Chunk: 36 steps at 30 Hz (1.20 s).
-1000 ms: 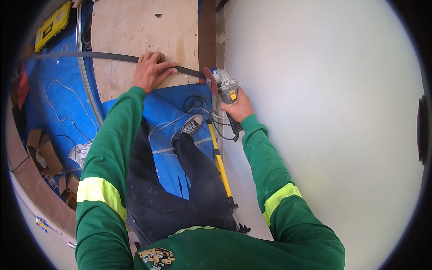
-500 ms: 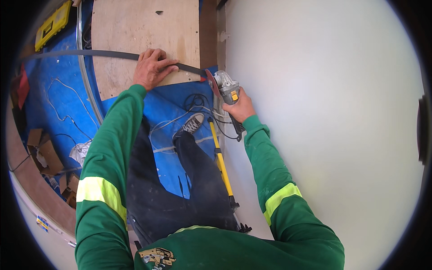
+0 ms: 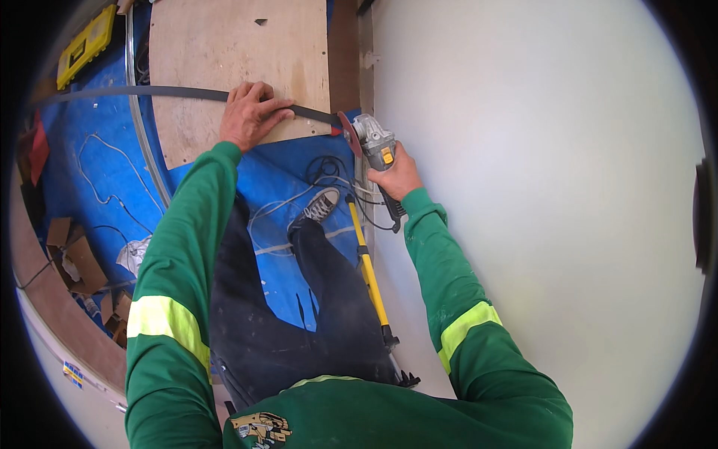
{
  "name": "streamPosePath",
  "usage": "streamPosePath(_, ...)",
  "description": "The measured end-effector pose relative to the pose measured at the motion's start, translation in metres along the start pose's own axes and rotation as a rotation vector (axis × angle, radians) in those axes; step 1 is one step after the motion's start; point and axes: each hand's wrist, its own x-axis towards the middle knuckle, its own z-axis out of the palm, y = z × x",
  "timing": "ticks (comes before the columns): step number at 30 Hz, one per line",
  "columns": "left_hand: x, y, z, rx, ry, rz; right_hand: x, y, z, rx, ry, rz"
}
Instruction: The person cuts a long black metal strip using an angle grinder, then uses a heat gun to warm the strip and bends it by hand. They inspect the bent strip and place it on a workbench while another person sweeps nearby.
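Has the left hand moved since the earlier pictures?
No: judged against the plywood board, the left hand shows no clear shift either way.

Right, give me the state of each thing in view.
Left hand, holding the dark strip
Right hand, gripping the angle grinder
Angle grinder, held; disc at the strip's end, spin unclear
Dark strip, held across the wooden board
Black cord, loosely coiled
Cardboard box, open
Yellow case, shut or not unclear
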Motion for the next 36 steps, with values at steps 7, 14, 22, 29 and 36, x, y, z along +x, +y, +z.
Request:
streamPosePath(7, 0.002, -0.001, 0.0, -0.011, 0.001, -0.005, 0.001, 0.003, 0.002, -0.035, -0.011, 0.004)
streamPosePath(14, 0.0, -0.002, 0.002, 0.021, -0.024, -0.022, 0.002, 0.007, 0.004, -0.037, -0.01, 0.008)
streamPosePath(22, 0.002, -0.007, 0.006, 0.008, 0.012, 0.004, -0.004, 0.012, 0.011, -0.071, -0.007, 0.059)
streamPosePath(29, 0.002, -0.007, 0.005, 0.031, -0.02, -0.02, 0.0, 0.01, 0.013, -0.04, 0.013, 0.053)
streamPosePath(36, 0.002, -0.015, 0.013, 0.093, -0.019, 0.015, -0.019, 0.026, 0.023, -0.078, -0.003, 0.18)
